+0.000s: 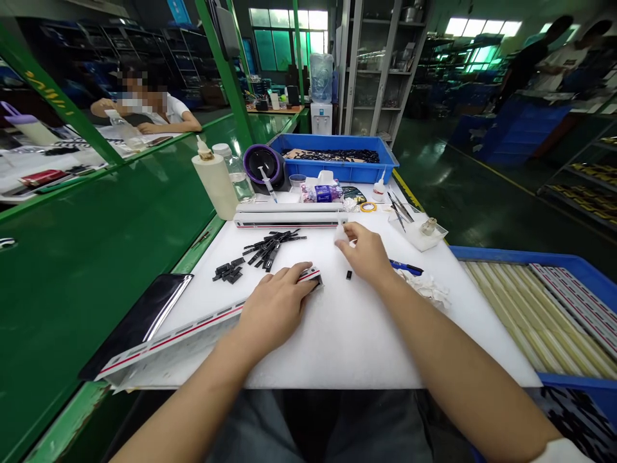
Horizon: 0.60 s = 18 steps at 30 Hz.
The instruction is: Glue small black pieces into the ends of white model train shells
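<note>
My left hand (pixel 276 303) lies flat on the near end of a long white strip with a red line (pixel 193 328), pressing it onto the white foam mat (pixel 337 341). My right hand (pixel 367 254) hovers just right of it, pinching a small white wad (pixel 340 234) between thumb and fingers. A tiny black part (pixel 349 275) lies on the mat beside that hand. Loose black clips (pixel 270 246) and smaller black pieces (pixel 228 271) are scattered ahead of my left hand. A second white strip (pixel 289 222) lies crosswise farther back.
A blue bin of black parts (pixel 337 157) stands at the back, with a glue bottle (pixel 215 182), tweezers (pixel 399 211) and a small tray (pixel 423 233) nearby. A blue crate of stacked strips (pixel 544 308) is on my right. A black phone (pixel 139 318) lies left. A person sits behind the green partition (pixel 87 257).
</note>
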Each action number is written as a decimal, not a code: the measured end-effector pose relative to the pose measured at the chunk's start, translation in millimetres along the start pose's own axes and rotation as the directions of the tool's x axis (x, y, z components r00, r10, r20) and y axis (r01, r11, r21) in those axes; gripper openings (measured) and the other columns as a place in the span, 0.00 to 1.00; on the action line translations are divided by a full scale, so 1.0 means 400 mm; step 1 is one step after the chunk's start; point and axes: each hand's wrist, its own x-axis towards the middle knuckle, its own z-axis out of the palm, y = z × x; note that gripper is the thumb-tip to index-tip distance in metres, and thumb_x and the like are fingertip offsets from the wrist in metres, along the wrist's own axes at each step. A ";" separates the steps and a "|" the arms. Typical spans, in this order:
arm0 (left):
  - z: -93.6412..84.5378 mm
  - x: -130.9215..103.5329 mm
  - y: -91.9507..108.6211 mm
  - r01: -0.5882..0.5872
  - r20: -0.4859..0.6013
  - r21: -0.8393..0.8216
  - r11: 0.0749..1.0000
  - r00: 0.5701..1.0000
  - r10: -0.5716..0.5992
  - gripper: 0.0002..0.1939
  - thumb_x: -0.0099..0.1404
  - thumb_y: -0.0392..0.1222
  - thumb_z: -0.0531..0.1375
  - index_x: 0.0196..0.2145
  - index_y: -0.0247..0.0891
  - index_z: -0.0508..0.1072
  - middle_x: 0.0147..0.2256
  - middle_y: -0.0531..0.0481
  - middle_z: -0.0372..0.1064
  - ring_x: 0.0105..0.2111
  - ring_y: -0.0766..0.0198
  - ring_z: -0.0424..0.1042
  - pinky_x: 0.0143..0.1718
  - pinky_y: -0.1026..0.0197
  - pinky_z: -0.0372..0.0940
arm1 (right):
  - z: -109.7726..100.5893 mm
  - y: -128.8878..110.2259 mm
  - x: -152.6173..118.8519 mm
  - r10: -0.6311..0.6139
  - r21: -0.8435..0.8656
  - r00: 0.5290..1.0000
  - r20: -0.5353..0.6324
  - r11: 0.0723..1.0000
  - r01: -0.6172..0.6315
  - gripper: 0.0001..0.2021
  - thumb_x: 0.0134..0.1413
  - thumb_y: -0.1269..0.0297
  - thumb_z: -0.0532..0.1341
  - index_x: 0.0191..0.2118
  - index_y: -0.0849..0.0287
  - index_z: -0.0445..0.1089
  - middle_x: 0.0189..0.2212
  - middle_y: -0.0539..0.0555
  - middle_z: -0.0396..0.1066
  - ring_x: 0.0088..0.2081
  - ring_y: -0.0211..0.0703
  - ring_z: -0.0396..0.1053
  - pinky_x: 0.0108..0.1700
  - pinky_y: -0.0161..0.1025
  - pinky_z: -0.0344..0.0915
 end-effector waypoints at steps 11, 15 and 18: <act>0.006 -0.010 -0.001 -0.016 0.001 0.049 0.999 1.000 0.016 0.20 0.70 0.38 0.46 0.55 0.47 0.69 0.63 0.47 0.56 0.55 0.51 0.65 0.49 0.47 0.67 | -0.024 -0.023 -0.018 -0.153 -0.154 0.988 0.022 0.976 0.154 0.32 0.46 0.65 0.66 0.58 0.61 0.61 0.48 0.60 0.69 0.48 0.50 0.68 0.54 0.46 0.63; 0.009 -0.010 -0.005 -0.004 -0.013 0.007 1.000 1.000 0.004 0.20 0.71 0.40 0.45 0.53 0.49 0.71 0.63 0.49 0.57 0.54 0.52 0.65 0.49 0.48 0.67 | -0.215 0.019 0.004 -0.133 -0.123 0.891 -0.434 0.988 0.088 0.23 0.52 0.57 0.62 0.53 0.59 0.66 0.40 0.56 0.69 0.37 0.45 0.67 0.40 0.41 0.66; 0.009 -0.007 -0.009 0.005 -0.020 -0.020 1.000 1.000 -0.006 0.20 0.70 0.40 0.46 0.51 0.50 0.72 0.62 0.50 0.58 0.54 0.52 0.67 0.49 0.47 0.67 | -0.360 0.098 0.015 0.063 -0.091 0.759 -0.648 0.983 -0.159 0.21 0.59 0.54 0.53 0.48 0.66 0.68 0.30 0.55 0.65 0.30 0.42 0.62 0.35 0.41 0.61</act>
